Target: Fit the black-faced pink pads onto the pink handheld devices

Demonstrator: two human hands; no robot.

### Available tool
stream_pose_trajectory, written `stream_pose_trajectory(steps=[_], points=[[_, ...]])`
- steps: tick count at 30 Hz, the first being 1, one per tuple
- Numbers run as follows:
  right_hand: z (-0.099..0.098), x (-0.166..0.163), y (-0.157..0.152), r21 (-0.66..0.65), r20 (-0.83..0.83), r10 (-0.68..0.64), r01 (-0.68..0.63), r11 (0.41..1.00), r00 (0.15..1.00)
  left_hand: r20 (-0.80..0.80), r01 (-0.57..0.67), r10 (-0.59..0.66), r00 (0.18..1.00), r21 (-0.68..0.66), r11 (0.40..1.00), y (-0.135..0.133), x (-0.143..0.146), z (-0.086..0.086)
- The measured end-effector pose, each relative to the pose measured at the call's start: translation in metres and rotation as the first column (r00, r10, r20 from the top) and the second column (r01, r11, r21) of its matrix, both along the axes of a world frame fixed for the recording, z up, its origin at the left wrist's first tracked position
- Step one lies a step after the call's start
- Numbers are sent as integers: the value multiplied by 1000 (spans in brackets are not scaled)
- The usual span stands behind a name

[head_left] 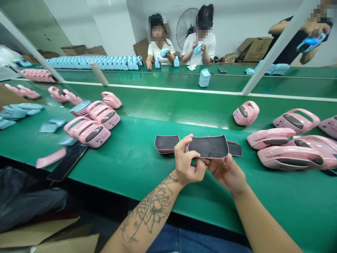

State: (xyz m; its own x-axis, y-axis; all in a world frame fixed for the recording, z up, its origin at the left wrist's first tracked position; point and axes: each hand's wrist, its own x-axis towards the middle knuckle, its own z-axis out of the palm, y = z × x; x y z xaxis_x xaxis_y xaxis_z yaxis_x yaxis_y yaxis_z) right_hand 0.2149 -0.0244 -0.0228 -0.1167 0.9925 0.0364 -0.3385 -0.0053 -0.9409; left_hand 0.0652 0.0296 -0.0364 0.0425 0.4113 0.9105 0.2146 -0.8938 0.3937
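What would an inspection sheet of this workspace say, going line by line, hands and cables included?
Surface: green tabletop, shiny.
Job's things: pink-edged black panel, held above the table; similar panels lie behind it, to both sides.
Clutter: phone, curved pink strip and light-blue panels at left; pink handled housings on both sides.
Hands: left hand grips the panel's left end; right hand holds its lower right.
Cables: nothing clearly seen.
Surroundings: co-workers across the table, rows of light-blue housings, round fan, cardboard boxes.
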Motion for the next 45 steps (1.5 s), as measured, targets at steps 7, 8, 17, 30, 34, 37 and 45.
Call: stream_pose_trajectory(steps=[7,8,17,30,34,37,45], points=[[0,-1,-4,-74,-89,-49,42,996,995,-43,83,-81,996,54,995,-1,1,3],[0,0,-4,-85,-71,-56,50,995,996,-54,85,-82,995,56,995,-1,1,3],[17,9,-1,-22,-135,-100,97,995,986,-68,-59,60,996,9,998,1,2,3],[15,15,0,51,-485,122,-111,992,866,-8,-3,2,1000,-52,999,2,2,6],[7,11,-2,73,-484,124,-101,992,866,-9,17,-17,1000,-29,999,3,2,7],[3,12,-1,117,-476,167,-125,985,863,-6,27,-27,1000,-25,999,2,4,6],[0,15,-3,127,-428,198,-159,979,882,-7,23,-23,1000,-15,1000,2,4,6]])
